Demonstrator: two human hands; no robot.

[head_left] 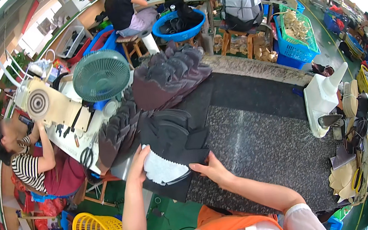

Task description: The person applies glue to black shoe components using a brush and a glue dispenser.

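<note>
White zigzag-edged piece (163, 166): located at the left end of the bench (261, 151); left edge grasped by the fingers of the left hand (138, 163). Adjoining dark cut pieces (177, 148): right end held by the fingers of the right hand (214, 171).
</note>
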